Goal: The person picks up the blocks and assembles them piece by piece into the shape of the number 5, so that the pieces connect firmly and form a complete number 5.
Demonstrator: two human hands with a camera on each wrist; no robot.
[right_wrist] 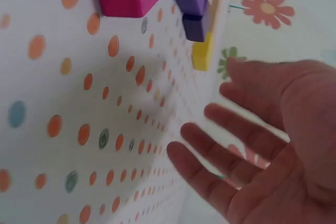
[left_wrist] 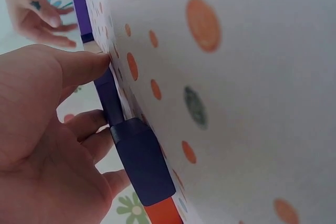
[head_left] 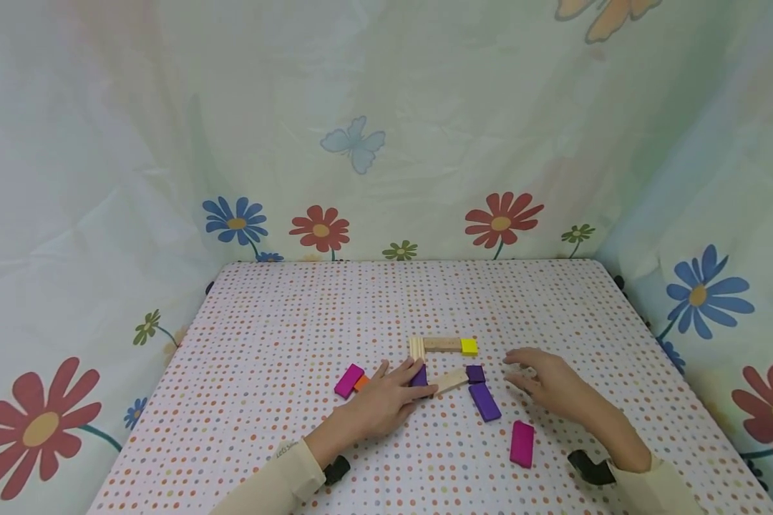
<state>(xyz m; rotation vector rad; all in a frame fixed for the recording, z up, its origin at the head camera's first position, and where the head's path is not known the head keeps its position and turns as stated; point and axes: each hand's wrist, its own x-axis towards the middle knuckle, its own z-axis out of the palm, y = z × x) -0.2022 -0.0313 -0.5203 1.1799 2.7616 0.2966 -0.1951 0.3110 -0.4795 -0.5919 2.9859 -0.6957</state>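
My left hand [head_left: 386,400] lies over a row of blocks, thumb on the near side and fingers on the far side of a purple block [head_left: 419,375], which it pinches in the left wrist view. Beside that one stands a dark blue block [left_wrist: 143,163], hidden under the hand in the head view, then an orange block [head_left: 361,383] and a magenta block [head_left: 348,381]. A plain wooden block [head_left: 451,381] continues the row to the right. My right hand [head_left: 554,383] hovers above the table, fingers spread and nothing in it, right of a small dark purple block [head_left: 475,374].
A longer purple block [head_left: 485,402] touches the small dark one. Behind the row, a striped wooden block [head_left: 416,347], a brown wooden block [head_left: 442,345] and a yellow block [head_left: 469,347] stand end to end. Another magenta block [head_left: 522,443] lies apart on the dotted table [head_left: 283,322].
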